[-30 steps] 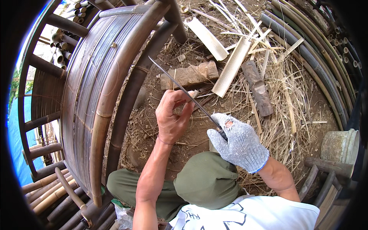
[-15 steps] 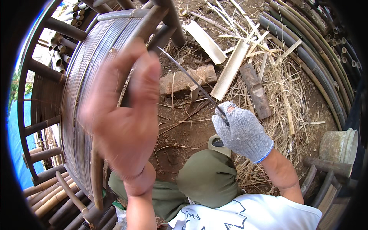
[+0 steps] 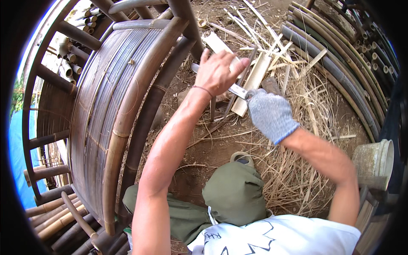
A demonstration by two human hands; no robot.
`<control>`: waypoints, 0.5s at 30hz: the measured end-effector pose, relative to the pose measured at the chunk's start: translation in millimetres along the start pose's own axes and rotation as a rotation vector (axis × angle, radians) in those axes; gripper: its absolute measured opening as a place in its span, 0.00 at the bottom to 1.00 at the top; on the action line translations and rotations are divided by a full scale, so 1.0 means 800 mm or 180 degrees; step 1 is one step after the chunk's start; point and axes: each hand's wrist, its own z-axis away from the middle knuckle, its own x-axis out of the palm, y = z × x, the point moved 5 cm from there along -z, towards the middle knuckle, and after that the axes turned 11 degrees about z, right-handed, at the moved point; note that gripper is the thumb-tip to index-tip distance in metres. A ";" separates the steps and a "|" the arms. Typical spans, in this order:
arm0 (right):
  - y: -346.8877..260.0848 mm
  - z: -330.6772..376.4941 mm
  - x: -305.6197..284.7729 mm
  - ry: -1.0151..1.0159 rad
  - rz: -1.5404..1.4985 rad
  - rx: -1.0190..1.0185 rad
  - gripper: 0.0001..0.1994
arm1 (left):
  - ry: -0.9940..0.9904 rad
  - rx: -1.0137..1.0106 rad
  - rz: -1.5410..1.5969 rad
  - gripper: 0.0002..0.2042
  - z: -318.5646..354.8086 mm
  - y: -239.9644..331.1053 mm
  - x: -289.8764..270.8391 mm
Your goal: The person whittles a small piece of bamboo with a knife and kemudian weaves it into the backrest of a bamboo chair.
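Note:
My right hand point(image 3: 272, 114), in a grey knit glove with a blue cuff, grips a long knife point(image 3: 239, 90) at its handle end. The pale blade points up and left, passing beneath my bare left hand point(image 3: 219, 73). That hand is palm down with thumb and fingers stretched apart, and I see nothing held in it. Whether it touches the blade cannot be made out. A dark narrow strip point(image 3: 233, 101) slants close by my left thumb. Split bamboo pieces point(image 3: 254, 80) lie on the ground just beyond my hands, partly covered by them.
A bamboo bench point(image 3: 102, 85) with a slatted seat stands at my left. Bamboo shavings point(image 3: 310, 114) litter the dirt. Long poles point(image 3: 340, 72) lie along the right, near a dirty white bucket point(image 3: 374, 163). A roll of tape point(image 3: 242, 158) sits beyond my knee point(image 3: 233, 193).
My left hand has gone from close in front of me to farther out, over the blade. My right hand has moved slightly up and right, and the knife now shows its flat side.

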 end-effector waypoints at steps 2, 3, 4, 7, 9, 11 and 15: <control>0.016 0.002 0.008 -0.0335 -0.0303 0.0175 0.14 | 0.0605 0.0513 -0.0464 0.35 0.017 0.011 -0.016; 0.024 0.003 0.011 -0.0463 -0.0476 0.0219 0.14 | 0.0477 0.0349 -0.0534 0.35 0.022 0.008 -0.022; 0.024 0.007 0.027 -0.0655 -0.0711 0.0212 0.13 | 0.0191 -0.0035 -0.0544 0.36 0.040 -0.001 -0.025; 0.043 0.035 0.070 0.0298 -0.1036 0.0448 0.14 | -0.1654 -0.1415 -0.0734 0.36 0.117 -0.035 -0.020; 0.035 0.055 0.107 0.1183 -0.1550 0.0456 0.17 | -0.2895 -0.1789 -0.0568 0.21 0.207 -0.082 -0.010; 0.013 0.056 0.149 0.0524 -0.2355 0.0796 0.19 | -0.2962 -0.2743 0.0253 0.13 0.298 -0.112 -0.005; -0.040 0.063 0.164 0.0212 -0.2483 0.0787 0.22 | -0.0771 -0.3899 0.3113 0.13 0.396 -0.096 -0.002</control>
